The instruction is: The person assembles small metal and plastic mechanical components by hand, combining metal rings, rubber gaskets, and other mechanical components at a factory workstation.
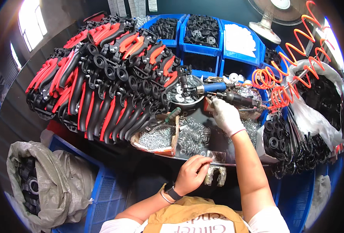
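Observation:
My left hand (193, 174), bare with a dark watch at the wrist, is at the table's front edge with its fingers curled together. Its fingertips touch a small metal fixture (217, 157); whatever they pinch is too small to make out. Further forward, my right hand (225, 116) wears a white glove, its fingers drawn together beside the nose of a black air screwdriver (240, 99). Whether these fingers grip anything is hidden. A blue-handled air tool (212, 87) lies just behind. Metal springs (194, 136) are heaped between the hands and a box of small metal parts (156, 136).
A tall stack of red-and-black handled tools (102, 89) fills the left. Blue bins (201, 48) of black and white parts line the back. Orange coiled hoses (275, 83) hang at right, near a bag of black parts (319, 97). A sack (59, 182) stands lower left.

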A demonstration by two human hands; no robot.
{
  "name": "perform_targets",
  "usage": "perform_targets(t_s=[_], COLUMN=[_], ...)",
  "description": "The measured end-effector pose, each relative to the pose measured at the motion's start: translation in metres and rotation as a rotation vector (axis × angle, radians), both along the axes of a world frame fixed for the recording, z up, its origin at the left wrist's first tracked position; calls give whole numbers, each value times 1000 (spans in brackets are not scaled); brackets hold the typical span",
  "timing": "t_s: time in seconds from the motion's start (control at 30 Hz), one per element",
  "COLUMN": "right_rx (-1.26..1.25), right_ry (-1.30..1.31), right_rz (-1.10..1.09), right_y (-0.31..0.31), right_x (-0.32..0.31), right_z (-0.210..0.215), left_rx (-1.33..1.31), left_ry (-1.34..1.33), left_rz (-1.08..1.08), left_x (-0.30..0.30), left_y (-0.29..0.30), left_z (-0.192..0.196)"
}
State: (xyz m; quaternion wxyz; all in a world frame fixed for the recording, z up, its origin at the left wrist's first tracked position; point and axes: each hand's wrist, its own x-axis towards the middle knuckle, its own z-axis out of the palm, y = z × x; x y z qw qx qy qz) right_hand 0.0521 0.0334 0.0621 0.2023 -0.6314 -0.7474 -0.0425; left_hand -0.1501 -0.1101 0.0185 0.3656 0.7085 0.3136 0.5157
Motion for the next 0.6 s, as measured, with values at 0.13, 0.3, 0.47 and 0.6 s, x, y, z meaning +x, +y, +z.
perform_targets(t_s=[0.13,0.3,0.47,0.6], right_rx=[-132,-251,-255,-37], right_ry=[-34,71,165,272], right_rz=[165,330,150,5], right_y=[7,25,16,-28], right_x=[-7,-31,-12,18], right_z=[-18,-45,-37,-13], left_rx=[-3,23,-20,-5], left_ry=[1,26,58,103], left_rz=[-87,-122,-149,-24], left_x=[10,14,10,2], left_y=[-4,-10,-12,7], left_z=[1,-10,-13,-12])
